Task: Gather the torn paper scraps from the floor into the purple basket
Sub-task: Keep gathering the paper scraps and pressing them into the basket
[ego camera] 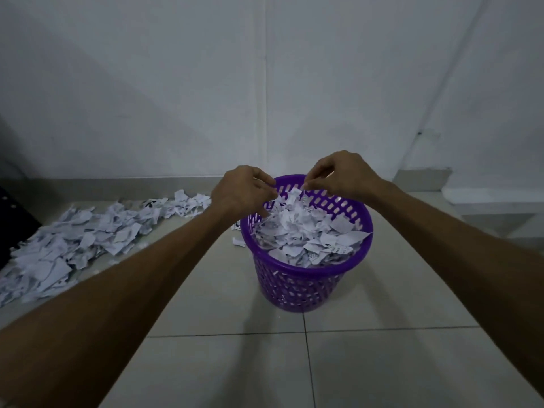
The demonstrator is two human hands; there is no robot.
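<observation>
Basket [306, 285]: nearly full of scraps [306, 234].
Floor [353, 363]: big pile [73, 240] left; few strays by basket.
Left hand [240, 191]: fingers curled on scraps above basket.
Right hand [338, 173]: pinching scrap over rim.

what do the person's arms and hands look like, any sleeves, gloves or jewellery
Both arms are bare from as far up as the view shows, with no sleeves in sight. The left hand and right hand wear no gloves, and no watch, bracelet or ring shows.

Both forearms bare, no sleeves in view. Left hand [238, 191] & right hand [338, 175]: bare, ungloved.
</observation>
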